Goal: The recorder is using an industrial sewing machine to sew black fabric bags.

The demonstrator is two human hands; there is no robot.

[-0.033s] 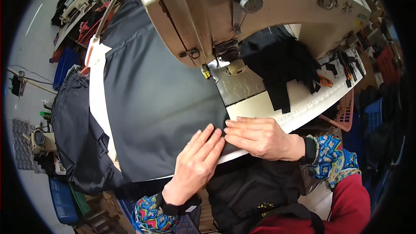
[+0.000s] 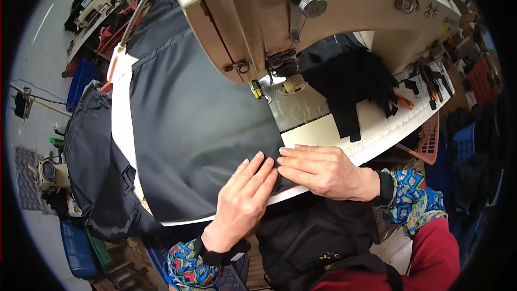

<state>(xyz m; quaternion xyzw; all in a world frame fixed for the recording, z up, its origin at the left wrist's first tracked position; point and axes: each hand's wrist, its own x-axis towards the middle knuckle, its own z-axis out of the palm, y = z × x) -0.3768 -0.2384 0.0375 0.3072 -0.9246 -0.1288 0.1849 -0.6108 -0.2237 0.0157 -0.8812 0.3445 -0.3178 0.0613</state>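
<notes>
A wide piece of dark grey fabric (image 2: 204, 113) lies over the sewing machine's white table, its right edge running under the yellow-tipped presser foot (image 2: 256, 90). My left hand (image 2: 242, 196) rests flat on the cloth near its front right corner, fingers stretched out. Just right of it, my right hand (image 2: 323, 172) lies at the cloth's edge, partly on the white table, its fingers straight and side by side. Both thumbs are mostly hidden. The fingertips of the two hands almost meet. Above stands the cream sewing machine (image 2: 237, 27).
Black fabric scraps (image 2: 350, 81) lie under the machine's arm. An orange-handled tool (image 2: 404, 101) and dark tools (image 2: 431, 83) sit at the table's right. More dark fabric (image 2: 97, 167) hangs at left. A pink basket (image 2: 429, 137) stands beyond the right edge.
The fabric's front left corner has shifted slightly away from me and to the right, baring more of the table's white edge. My hands have barely moved.
</notes>
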